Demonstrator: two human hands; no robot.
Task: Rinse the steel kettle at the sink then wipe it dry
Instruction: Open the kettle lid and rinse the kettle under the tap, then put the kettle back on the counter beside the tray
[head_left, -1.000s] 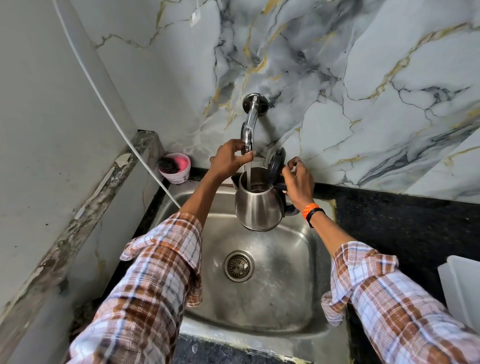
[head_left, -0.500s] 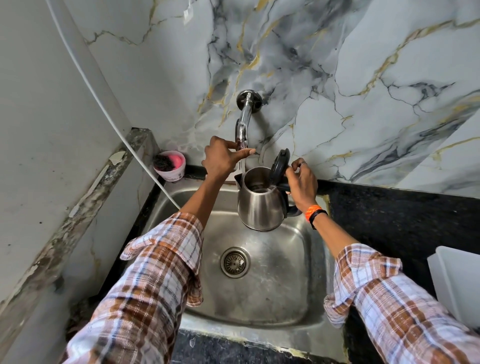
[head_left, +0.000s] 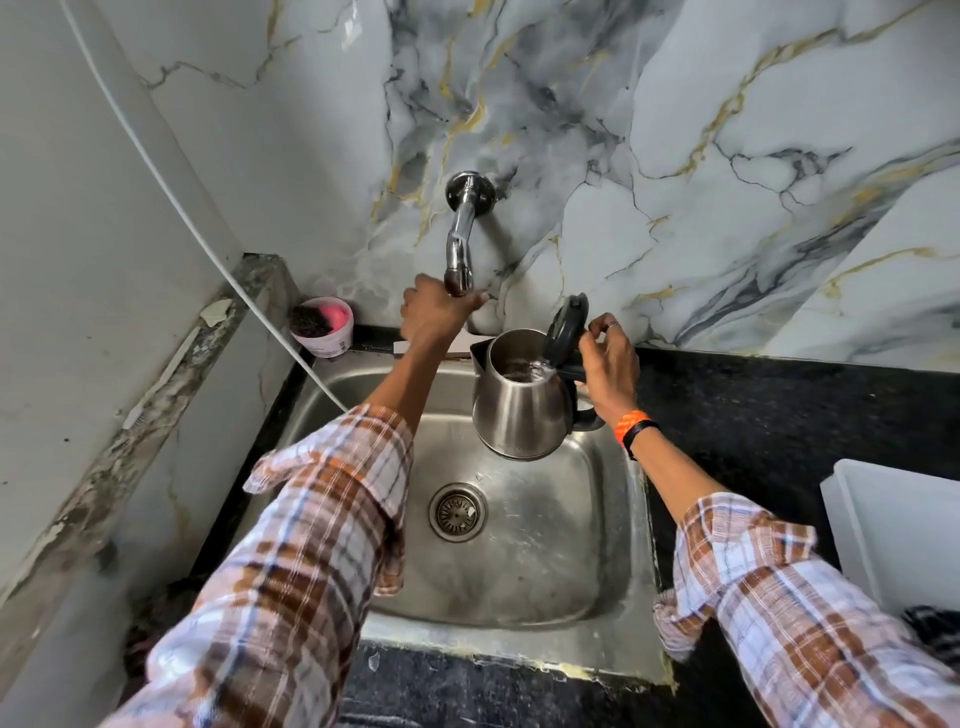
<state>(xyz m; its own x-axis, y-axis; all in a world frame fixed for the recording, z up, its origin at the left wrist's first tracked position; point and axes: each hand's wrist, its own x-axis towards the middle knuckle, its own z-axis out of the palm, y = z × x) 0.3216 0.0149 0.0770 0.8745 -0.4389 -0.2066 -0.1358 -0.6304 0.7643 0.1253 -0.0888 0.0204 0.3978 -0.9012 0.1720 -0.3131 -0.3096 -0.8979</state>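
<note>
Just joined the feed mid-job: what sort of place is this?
Most likely a home kitchen: a steel sink set in a dark stone counter, a wall tap on marble-look tiles, and a kettle held over the basin.

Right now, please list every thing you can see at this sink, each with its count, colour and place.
kettle: one, steel with black lid open, held over the sink
tap: one, chrome, on the marble wall
sink: one, steel, set in the black counter
drain: one, steel, in the sink floor
small tub: one, pink and white, at the sink's back left corner
white cable: one, running down the left wall
white board: one, on the counter at right
left hand: on the tap's end
right hand: on the kettle handle, orange and black bands at the wrist
</note>
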